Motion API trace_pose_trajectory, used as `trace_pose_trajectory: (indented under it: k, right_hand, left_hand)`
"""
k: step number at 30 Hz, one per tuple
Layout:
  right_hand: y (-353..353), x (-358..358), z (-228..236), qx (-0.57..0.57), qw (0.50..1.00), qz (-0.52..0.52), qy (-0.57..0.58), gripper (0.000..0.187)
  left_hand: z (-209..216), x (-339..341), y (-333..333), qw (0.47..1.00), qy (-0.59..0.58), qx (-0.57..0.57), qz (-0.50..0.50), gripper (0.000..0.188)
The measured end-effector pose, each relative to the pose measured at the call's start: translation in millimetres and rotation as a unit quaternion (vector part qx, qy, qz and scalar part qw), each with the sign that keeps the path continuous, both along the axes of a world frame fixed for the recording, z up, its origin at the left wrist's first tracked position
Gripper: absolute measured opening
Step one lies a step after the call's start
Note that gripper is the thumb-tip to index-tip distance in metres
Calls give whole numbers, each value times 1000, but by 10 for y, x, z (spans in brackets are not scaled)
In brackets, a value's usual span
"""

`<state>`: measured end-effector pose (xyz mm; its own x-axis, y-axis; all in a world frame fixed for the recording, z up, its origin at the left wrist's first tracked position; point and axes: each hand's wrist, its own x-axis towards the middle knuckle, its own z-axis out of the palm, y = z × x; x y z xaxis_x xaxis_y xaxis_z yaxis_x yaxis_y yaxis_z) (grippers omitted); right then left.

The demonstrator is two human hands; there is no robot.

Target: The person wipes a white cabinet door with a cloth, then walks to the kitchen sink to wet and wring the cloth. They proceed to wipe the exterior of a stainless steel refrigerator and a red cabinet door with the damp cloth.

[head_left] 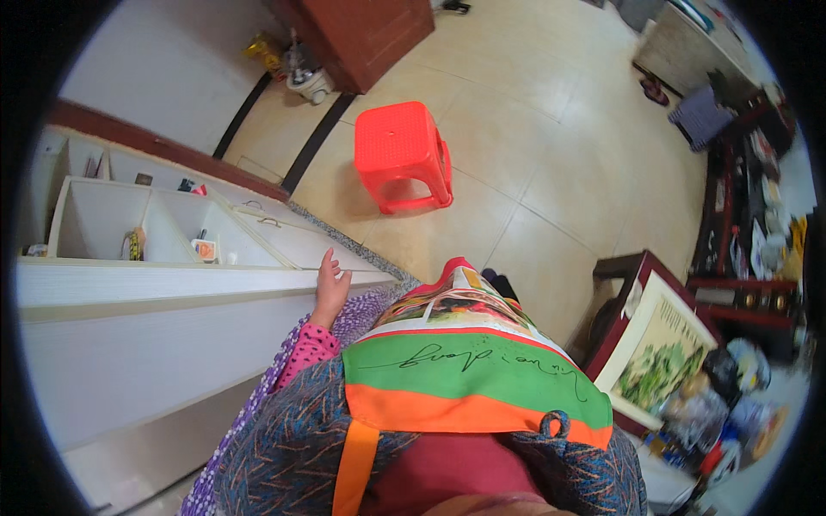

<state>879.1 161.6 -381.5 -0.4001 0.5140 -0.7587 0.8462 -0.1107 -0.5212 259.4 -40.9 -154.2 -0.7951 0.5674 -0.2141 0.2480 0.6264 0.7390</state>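
Observation:
My left hand (329,288) is beside the white shelf cabinet (155,277), its fingers apart and nothing held in them. The fingertips are near the cabinet's end, by the lower doors with small handles (269,223); whether they touch it I cannot tell. A pink cuff with dark spots shows at the wrist, next to purple cloth with white specks (366,314). Small items stand in the cabinet's compartments, among them a little box (205,249) and a yellowish object (134,244). My right hand is out of the picture. A green, orange and printed apron (469,383) covers my front.
Ahead on the tiled floor (551,163) stands a red plastic stool (396,138). To the right are a framed landscape picture (662,348), plastic bags (693,413) and a cluttered dark shelf (731,193). A brown door (370,39) and a small white bucket (311,84) are at the far left.

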Motion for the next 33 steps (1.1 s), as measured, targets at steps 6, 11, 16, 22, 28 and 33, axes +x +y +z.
trace_pose_trajectory:
  k: [6, 11, 16, 22, 28, 33]
  right_hand:
    - [1972, -1331, 1155, -83, 993, -89, -3, 29]
    - [2711, -1970, 1032, -63, 995, -81, 3, 29]
    - [2921, -2654, 1163, 37, 972, 229, 19, 29]
    - [2990, -3538, 1489, -72, 980, 184, 11, 28]
    - [3368, -4147, 1375, -101, 972, 214, -17, 29]
    - [3849, -4842, 997, -57, 945, 322, -15, 29]
  left_hand:
    - [111, 166, 31, 993, 20, -45, 108, 75]
    - [271, 310, 26, 974, -49, 67, 209, 73]
    - [330, 248, 122, 963, -59, 97, 246, 71]
    - [308, 147, 160, 965, -48, 85, 242, 67]
    - [-308, 456, -586, 972, -58, -154, 167, 44]
    - [-43, 364, -422, 926, -118, -196, 299, 51]
